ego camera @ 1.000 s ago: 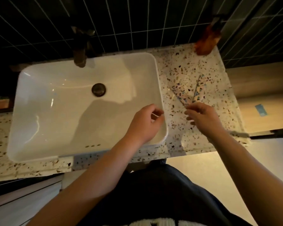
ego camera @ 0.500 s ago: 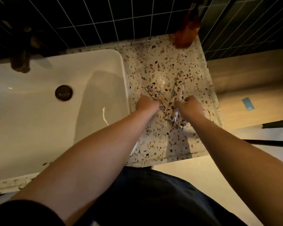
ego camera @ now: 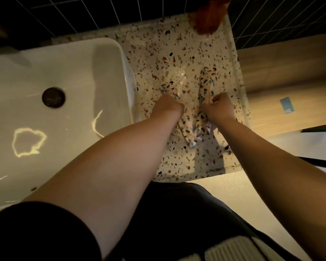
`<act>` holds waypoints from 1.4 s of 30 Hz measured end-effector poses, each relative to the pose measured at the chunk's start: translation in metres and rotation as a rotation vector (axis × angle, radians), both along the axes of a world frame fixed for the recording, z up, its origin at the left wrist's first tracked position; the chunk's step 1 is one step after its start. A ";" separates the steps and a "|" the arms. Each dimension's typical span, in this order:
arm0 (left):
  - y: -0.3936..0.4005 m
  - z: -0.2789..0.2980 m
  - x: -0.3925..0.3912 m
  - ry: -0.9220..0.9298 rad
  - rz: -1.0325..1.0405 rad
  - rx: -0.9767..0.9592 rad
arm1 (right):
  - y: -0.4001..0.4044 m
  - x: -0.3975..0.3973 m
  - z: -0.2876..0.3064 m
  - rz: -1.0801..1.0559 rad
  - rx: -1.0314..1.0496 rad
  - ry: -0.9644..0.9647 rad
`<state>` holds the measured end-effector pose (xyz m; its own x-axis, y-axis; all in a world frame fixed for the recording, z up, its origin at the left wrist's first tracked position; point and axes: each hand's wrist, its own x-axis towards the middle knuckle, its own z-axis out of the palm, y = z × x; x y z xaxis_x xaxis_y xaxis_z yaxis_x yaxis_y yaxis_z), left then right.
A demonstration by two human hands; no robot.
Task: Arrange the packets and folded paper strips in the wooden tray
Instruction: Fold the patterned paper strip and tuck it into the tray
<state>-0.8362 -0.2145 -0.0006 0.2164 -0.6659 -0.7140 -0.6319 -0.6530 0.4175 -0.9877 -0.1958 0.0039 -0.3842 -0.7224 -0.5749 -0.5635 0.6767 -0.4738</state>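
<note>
Head view
Left hand: at centre, just left of the right hand; curled down onto a patterned strip that runs out toward 11 o'clock; fingers hidden under the knuckles, so cannot tell whether pinching or only pressing.
Right hand: fingers closed on the near end of a second strip that points toward 12 o'clock.
Strip ends: more patterned pieces lying at 6 o'clock of the two hands, between the wrists, overlapped; count unclear.
Counter: speckled stone, bearing all the strips; pattern close to the strips' own, edges hard to trace.
Sink: white, at 9 o'clock of the hands; dark drain in it.
Orange thing: at 12 o'clock on the counter's far edge; blurred.
Tray: not seen in this view.
</note>
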 end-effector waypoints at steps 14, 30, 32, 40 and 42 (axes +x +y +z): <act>0.048 0.081 0.032 0.448 0.208 -0.289 | 0.057 0.000 0.093 -0.078 -0.339 -0.346; 0.123 0.144 0.297 0.315 0.498 -0.441 | 0.077 0.237 0.136 0.221 -0.359 -0.496; 0.130 0.141 0.345 0.315 0.501 -0.455 | 0.084 0.286 0.134 0.235 -0.338 -0.499; 0.145 0.133 0.557 0.366 0.308 -0.454 | 0.112 0.502 0.128 0.178 -0.324 -0.480; 0.156 0.134 0.608 0.366 0.259 -0.453 | 0.124 0.549 0.127 0.139 -0.328 -0.467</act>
